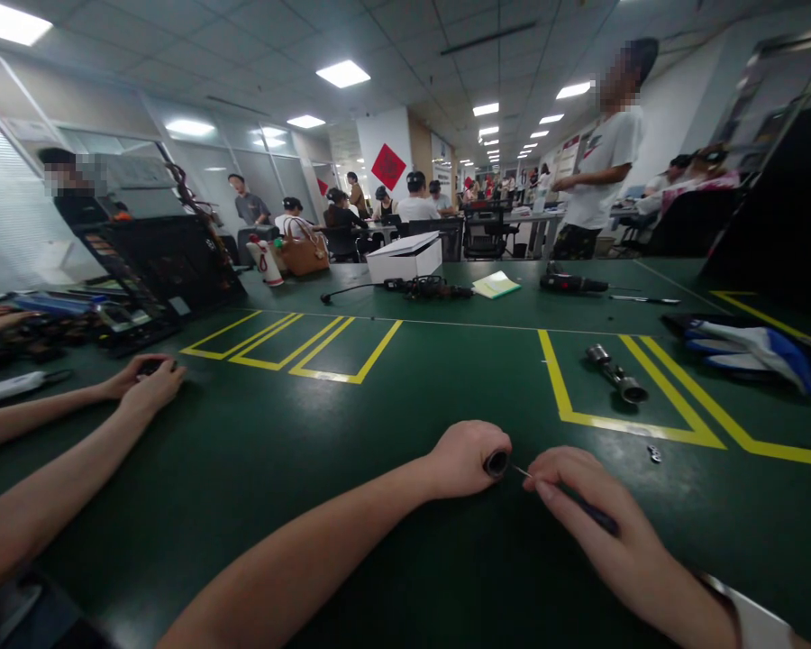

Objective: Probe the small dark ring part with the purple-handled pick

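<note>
My left hand [465, 458] is wrapped round a short metal tube [496, 463], whose dark round opening faces right. My right hand [585, 505] grips a thin screwdriver [601, 518] with a dark handle. The slim shaft of this tool points left, its tip close to the tube's mouth; whether they touch I cannot tell. Beyond my right hand, a metal fitting with two round ends [615, 373] lies inside a yellow-taped box on the green table [378, 559]. Nearer to me is a small shiny metal piece [654, 453].
To the left, a co-worker's hands [145, 379] hold a small dark part. Blue-and-white gloves [750, 351] lie at right. Farther back are a white box [405, 259], a corded black tool [425, 287], a notepad [496, 285], and a black power tool [574, 281]. Several people are beyond.
</note>
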`<control>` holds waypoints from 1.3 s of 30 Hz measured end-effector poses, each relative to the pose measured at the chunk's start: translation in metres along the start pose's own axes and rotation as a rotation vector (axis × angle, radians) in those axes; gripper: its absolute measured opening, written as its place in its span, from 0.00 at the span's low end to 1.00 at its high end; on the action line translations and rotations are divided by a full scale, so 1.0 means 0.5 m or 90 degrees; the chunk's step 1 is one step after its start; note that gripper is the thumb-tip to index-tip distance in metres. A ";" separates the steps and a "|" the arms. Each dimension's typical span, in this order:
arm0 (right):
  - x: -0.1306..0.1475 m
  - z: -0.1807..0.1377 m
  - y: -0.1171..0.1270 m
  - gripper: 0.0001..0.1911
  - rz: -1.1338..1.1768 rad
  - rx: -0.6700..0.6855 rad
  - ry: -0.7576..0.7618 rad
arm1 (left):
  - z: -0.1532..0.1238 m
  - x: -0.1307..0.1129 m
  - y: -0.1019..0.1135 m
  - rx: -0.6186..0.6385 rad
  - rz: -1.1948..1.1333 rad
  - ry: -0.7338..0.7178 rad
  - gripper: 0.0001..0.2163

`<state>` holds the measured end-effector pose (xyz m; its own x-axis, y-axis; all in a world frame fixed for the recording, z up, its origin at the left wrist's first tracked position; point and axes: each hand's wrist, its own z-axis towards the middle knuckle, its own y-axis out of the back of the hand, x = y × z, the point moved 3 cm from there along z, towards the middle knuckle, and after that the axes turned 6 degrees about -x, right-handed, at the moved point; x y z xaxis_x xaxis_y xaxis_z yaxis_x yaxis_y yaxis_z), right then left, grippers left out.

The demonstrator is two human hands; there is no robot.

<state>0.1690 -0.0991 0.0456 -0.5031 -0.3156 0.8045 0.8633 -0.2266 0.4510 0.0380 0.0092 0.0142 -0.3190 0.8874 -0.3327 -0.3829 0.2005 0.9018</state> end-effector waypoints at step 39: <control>-0.004 -0.005 0.000 0.11 0.049 -0.011 -0.040 | -0.001 0.012 -0.012 -0.022 -0.020 0.015 0.03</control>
<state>0.1697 -0.1010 0.0428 -0.4311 -0.2750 0.8594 0.8983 -0.2204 0.3800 0.0377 0.0131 0.0067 -0.3260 0.8708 -0.3680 -0.4229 0.2138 0.8806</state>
